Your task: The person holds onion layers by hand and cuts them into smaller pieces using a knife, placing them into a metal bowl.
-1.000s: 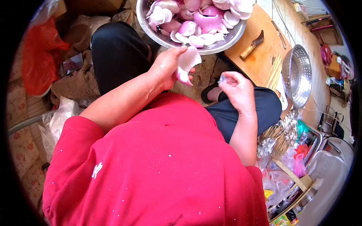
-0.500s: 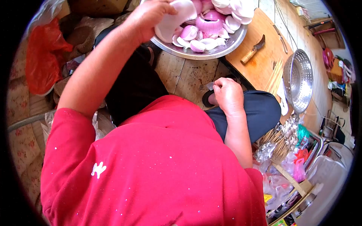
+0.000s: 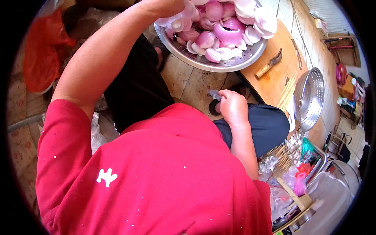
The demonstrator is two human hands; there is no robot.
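A metal bowl [image 3: 199,64] at the top holds several purple and white onion pieces [image 3: 228,35]. Over its left rim reaches my left hand [image 3: 166,7], cut off by the upper frame edge. Pale onion layers lie right beneath that hand; its fingers are hidden, so its grip cannot be made out. Above my right knee, my right hand [image 3: 234,106] pinches a thin, translucent scrap of skin or film [image 3: 214,94] between thumb and fingers, below the bowl and apart from it.
Right of the bowl, a wooden board [image 3: 256,80] bears a curved knife [image 3: 269,64], a thin knife [image 3: 297,54] and skewers [image 3: 287,92]. A colander [image 3: 309,98] stands on edge beside it. Filled skewers [image 3: 284,156] and plastic bags lie lower right. A red bag [image 3: 45,51] is at left.
My left hand has moved up and over the bowl from in front of my body, where it held a large onion layer. My right hand has shifted slightly left and down, still pinching the scrap.
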